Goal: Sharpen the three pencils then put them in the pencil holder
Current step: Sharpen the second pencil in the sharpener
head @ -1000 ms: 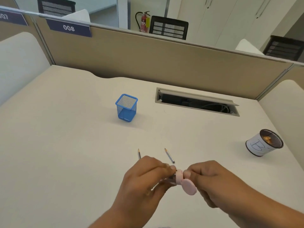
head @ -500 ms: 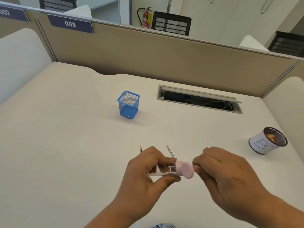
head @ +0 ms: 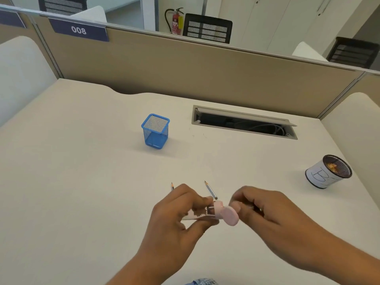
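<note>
My left hand [head: 181, 221] grips a clear sharpener with a pink cap [head: 219, 208] and wood shavings inside, held sideways just above the desk. A round pink lid [head: 230, 217] hangs at its right end. My right hand [head: 273, 219] pinches a thin dark pencil [head: 251, 206] right beside the lid; its fingers hide most of it. Two more pencils lie on the desk behind my hands: one [head: 210, 190] in plain sight, the other [head: 172, 185] showing only its tip past my left hand. The blue mesh pencil holder [head: 155, 131] stands upright farther back, with nothing visible in it.
A black mesh cup wrapped in white paper [head: 327, 173], holding shavings, stands at the right. An open cable slot [head: 242, 124] is cut into the desk behind the pencils. A tan partition [head: 205, 66] closes off the back of the desk.
My hands have drawn slightly apart. The right hand moved right, and the pink lid now hangs tilted at the sharpener's end. The pencils on the desk stayed put.
</note>
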A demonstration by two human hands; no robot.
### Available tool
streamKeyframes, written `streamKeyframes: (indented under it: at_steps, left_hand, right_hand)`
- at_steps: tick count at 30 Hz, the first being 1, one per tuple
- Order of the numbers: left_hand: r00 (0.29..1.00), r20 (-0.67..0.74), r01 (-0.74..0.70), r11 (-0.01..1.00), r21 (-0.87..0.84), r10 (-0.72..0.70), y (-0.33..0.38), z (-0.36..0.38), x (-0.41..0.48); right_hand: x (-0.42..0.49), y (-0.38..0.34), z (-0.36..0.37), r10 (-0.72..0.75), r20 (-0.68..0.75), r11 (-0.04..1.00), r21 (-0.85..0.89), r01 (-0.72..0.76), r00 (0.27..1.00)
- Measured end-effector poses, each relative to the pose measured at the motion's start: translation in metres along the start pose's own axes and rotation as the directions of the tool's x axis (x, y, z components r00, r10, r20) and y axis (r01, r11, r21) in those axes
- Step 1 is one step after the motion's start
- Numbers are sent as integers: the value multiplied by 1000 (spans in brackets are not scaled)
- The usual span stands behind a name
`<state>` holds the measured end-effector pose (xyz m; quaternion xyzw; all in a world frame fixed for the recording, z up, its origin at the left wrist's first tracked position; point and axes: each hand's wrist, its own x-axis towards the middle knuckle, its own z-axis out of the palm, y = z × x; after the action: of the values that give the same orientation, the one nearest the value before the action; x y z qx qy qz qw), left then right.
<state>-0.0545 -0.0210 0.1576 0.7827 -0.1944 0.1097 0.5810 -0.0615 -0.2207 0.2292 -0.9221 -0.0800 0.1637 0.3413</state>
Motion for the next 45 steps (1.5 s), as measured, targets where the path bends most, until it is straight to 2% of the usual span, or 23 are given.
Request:
streamKeyframes:
  at_steps: [2, 4, 6, 8, 12, 14, 15, 17, 18, 19, 20, 22, 25, 26, 28, 31, 34, 36, 37, 39, 40, 42, 45]
  left_hand:
    - [999, 0, 49, 999, -19, -49, 4, -4, 2]
    - [996, 17, 92, 994, -58, -91, 7, -6, 4]
    - [991, 36, 134, 986, -102, -131, 10, -6, 4]
    - [994, 30, 103, 990, -99, -100, 11, -6, 6]
    - [999, 15, -50, 999, -17, 50, 6, -1, 9]
    - [992, 8, -127, 992, 21, 127, 2, 1, 8]
    - [983, 16, -184, 981, 62, 183, 1, 2, 7]
    - [952, 67, -306, 938, 166, 298, -3, 4, 5]
    - [941, 96, -336, 921, 195, 323, -5, 5, 4]
    - [942, 111, -333, 922, 197, 317, -6, 5, 4]
    - [951, 110, -306, 934, 183, 289, -6, 5, 4]
    - [974, 86, -219, 967, 132, 209, -5, 4, 5]
    - [997, 53, -65, 998, 28, 63, -2, 2, 5]
    - [999, 48, -23, 1000, 1, 23, -1, 1, 5]
    - [998, 41, 38, 998, -45, -37, 2, 0, 5]
    - [991, 41, 132, 984, -116, -128, 6, 1, 5]
    - [996, 6, 88, 994, -58, -88, 6, 6, 6]
    - [998, -27, -62, 997, 45, 64, 5, 8, 8]
    - [988, -26, -151, 983, 104, 155, 4, 9, 7]
    - [953, 22, -300, 933, 198, 302, -1, 10, 6]
    - [945, 45, -325, 922, 212, 323, -2, 10, 6]
    - [966, 43, -259, 953, 157, 255, -2, 10, 6]
    - [996, 40, -85, 996, 32, 84, -2, 10, 7]
  right_hand:
    - [-1, 5, -2, -264, -68, 903, -367, 221, 962]
    - [-1, 11, -2, -475, -77, 738, -577, 350, 877]
    - [1, 14, 0, -584, -90, 631, -676, 381, 807]
    - [1, 12, 0, -590, -104, 629, -682, 374, 801]
    - [-5, 5, 6, -307, -139, 873, -435, 221, 942]
    - [-2, 6, 8, -63, -89, 991, -124, 52, 994]
    - [-1, 4, 7, 99, -19, 986, 135, -95, 995]
    - [2, 3, 2, 336, 284, 717, 541, -440, 898]
    - [2, 4, 1, 362, 374, 609, 598, -520, 854]
    - [2, 5, 0, 356, 408, 587, 602, -541, 841]
    - [2, 5, 0, 336, 403, 626, 580, -521, 851]
    - [2, 2, 1, 277, 292, 809, 442, -386, 915]
    - [1, 4, 1, 58, 41, 997, 48, -60, 997]
    - [-1, 5, 1, -58, -14, 992, -115, 56, 998]
    - [-2, 8, -2, -316, -81, 837, -492, 238, 945]
    - [2, 13, 2, -524, -92, 656, -678, 332, 847]
    - [3, 8, 7, -431, -136, 778, -557, 291, 892]
    - [7, 7, 10, -165, -152, 960, -253, 123, 975]
    - [8, 6, 10, 13, -91, 1000, 4, -13, 996]
    - [10, 3, 5, 271, 199, 828, 451, -333, 942]
    - [10, 3, 3, 288, 281, 751, 527, -398, 916]
    - [9, 4, 3, 275, 304, 760, 513, -400, 912]
    - [6, 4, 0, 202, 167, 926, 289, -244, 965]
